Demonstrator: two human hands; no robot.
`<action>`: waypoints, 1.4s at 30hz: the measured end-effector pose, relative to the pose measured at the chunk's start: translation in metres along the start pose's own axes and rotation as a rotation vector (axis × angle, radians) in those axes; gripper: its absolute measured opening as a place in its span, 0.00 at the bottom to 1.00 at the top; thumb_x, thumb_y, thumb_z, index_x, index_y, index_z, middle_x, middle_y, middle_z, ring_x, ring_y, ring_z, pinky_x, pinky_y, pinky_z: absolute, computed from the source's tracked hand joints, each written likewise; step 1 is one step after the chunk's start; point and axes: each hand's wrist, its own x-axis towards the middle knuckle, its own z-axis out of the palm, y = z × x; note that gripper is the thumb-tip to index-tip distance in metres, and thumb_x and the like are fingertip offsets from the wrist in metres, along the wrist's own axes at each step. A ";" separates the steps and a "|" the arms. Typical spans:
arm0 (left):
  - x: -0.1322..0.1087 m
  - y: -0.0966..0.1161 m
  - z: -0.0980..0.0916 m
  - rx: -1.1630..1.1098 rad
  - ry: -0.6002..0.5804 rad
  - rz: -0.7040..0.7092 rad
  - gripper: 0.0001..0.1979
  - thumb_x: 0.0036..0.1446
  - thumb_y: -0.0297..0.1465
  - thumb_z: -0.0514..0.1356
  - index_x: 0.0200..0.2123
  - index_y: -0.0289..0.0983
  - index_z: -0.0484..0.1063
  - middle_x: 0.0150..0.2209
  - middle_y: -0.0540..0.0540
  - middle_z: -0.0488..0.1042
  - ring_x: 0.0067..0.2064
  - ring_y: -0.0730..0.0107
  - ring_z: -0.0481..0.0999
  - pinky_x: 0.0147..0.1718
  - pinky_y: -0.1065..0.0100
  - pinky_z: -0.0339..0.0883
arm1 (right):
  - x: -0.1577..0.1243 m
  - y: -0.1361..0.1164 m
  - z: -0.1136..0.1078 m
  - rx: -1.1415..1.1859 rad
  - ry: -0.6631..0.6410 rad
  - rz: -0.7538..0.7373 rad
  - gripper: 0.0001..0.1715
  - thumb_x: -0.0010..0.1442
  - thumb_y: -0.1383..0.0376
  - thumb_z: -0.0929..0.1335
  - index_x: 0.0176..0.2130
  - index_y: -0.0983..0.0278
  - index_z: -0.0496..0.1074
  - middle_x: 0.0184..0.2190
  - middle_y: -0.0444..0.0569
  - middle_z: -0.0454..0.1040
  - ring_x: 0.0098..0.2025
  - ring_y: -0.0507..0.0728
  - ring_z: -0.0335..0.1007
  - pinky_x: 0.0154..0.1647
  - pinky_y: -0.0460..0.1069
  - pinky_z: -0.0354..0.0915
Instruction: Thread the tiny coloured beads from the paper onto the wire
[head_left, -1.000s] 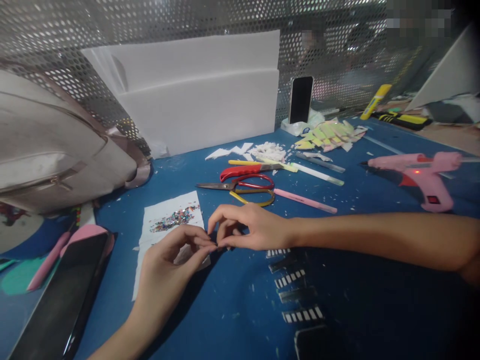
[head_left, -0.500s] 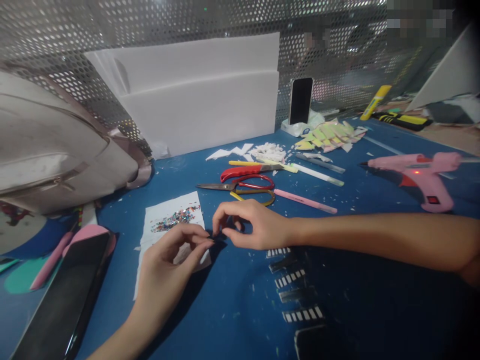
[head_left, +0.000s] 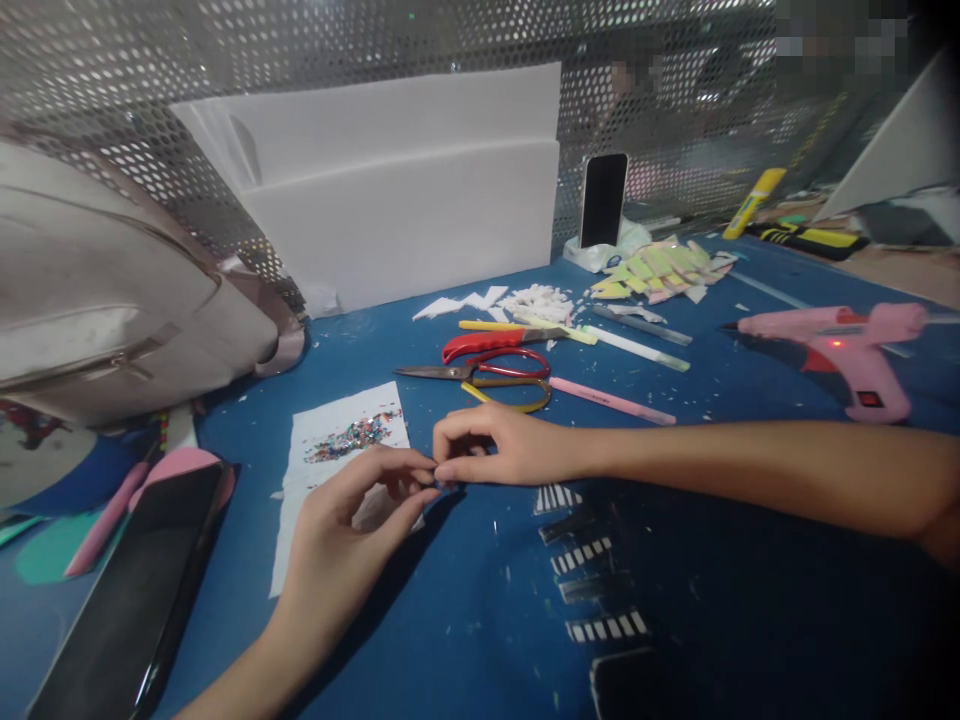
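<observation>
My left hand (head_left: 349,520) and my right hand (head_left: 499,447) meet fingertip to fingertip over the blue table (head_left: 465,620), both pinched on a tiny dark piece that I cannot make out. Just left of the fingers lies a white paper sheet (head_left: 330,450) with a small heap of coloured glitter bits (head_left: 352,435). My right forearm stretches in from the right edge. Small black-and-white striped strips (head_left: 581,555) lie on the table below my right wrist.
Red-handled scissors (head_left: 487,355), pens (head_left: 611,400) and white paper scraps (head_left: 536,300) lie behind the hands. A pink glue gun (head_left: 840,345) rests at right. A dark phone (head_left: 124,600) lies at lower left, a pale bag (head_left: 112,300) at left, white foam boards (head_left: 397,190) behind.
My right hand's fingers have closed down and shifted slightly toward the left fingertips; the two hands now touch at the pinch. Nothing else on the table has moved.
</observation>
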 end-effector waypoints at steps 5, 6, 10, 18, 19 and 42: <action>-0.001 0.001 0.002 0.030 -0.016 -0.017 0.03 0.54 0.30 0.65 0.34 0.43 0.77 0.30 0.53 0.77 0.31 0.74 0.72 0.33 0.73 0.66 | 0.000 0.001 0.000 0.021 -0.049 0.018 0.15 0.64 0.59 0.65 0.29 0.66 0.67 0.27 0.42 0.67 0.29 0.48 0.59 0.29 0.44 0.55; -0.002 0.001 0.002 0.032 -0.008 -0.030 0.02 0.54 0.30 0.65 0.33 0.42 0.77 0.30 0.53 0.78 0.31 0.74 0.72 0.32 0.73 0.66 | 0.000 0.001 0.000 0.019 -0.054 0.021 0.15 0.64 0.59 0.66 0.30 0.66 0.67 0.27 0.43 0.67 0.29 0.48 0.59 0.29 0.44 0.55; -0.003 0.002 0.003 -0.013 0.025 -0.046 0.02 0.53 0.29 0.65 0.32 0.41 0.79 0.31 0.51 0.80 0.32 0.70 0.76 0.32 0.71 0.68 | 0.000 0.001 0.000 -0.005 -0.059 0.025 0.12 0.64 0.62 0.65 0.31 0.66 0.67 0.27 0.43 0.68 0.28 0.48 0.60 0.30 0.44 0.55; -0.001 0.004 0.002 -0.018 0.010 -0.055 0.05 0.55 0.28 0.63 0.31 0.43 0.79 0.31 0.52 0.81 0.32 0.70 0.79 0.30 0.73 0.71 | -0.001 0.000 0.001 -0.061 -0.054 0.029 0.11 0.64 0.63 0.65 0.30 0.66 0.66 0.27 0.43 0.68 0.29 0.48 0.60 0.29 0.45 0.55; -0.001 0.005 0.001 -0.009 0.009 -0.055 0.05 0.55 0.28 0.63 0.31 0.43 0.79 0.31 0.52 0.81 0.32 0.70 0.78 0.29 0.74 0.71 | -0.001 0.000 0.001 -0.063 -0.053 0.030 0.11 0.64 0.63 0.65 0.30 0.66 0.67 0.27 0.43 0.68 0.29 0.48 0.61 0.29 0.45 0.55; 0.008 0.003 -0.014 0.039 0.212 0.025 0.09 0.59 0.32 0.59 0.27 0.39 0.76 0.29 0.50 0.77 0.35 0.68 0.75 0.38 0.68 0.68 | -0.001 -0.004 -0.001 0.138 0.075 0.067 0.09 0.65 0.64 0.65 0.34 0.66 0.68 0.31 0.45 0.71 0.34 0.50 0.67 0.37 0.46 0.63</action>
